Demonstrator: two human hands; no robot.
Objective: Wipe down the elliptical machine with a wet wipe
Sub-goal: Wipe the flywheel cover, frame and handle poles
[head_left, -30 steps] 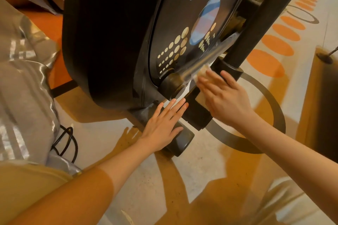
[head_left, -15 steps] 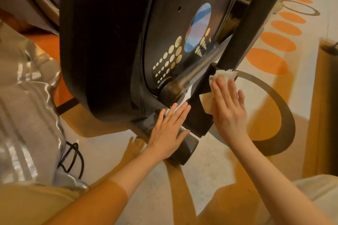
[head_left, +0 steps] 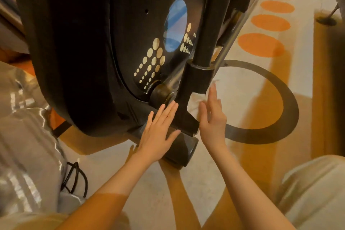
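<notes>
White wet wipe point(head_left: 194, 105), centre frame, pressed against the black lower joint point(head_left: 196, 78) of the elliptical machine point(head_left: 84, 43); it looks thin, limp and light, best handled flat under the palm. The right hand point(head_left: 211, 119) presses it with straight fingers point(head_left: 212, 95), grip open; the left hand point(head_left: 158, 132), also open, rests flat on the rigid base point(head_left: 184, 147)

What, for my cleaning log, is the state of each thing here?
left hand: open, flat on the machine's base.
right hand: open, straight fingers pressing the wipe to the post.
wet wipe: crumpled, against the post.
elliptical machine: standing on the floor.
black cable: looped on the floor.
</notes>
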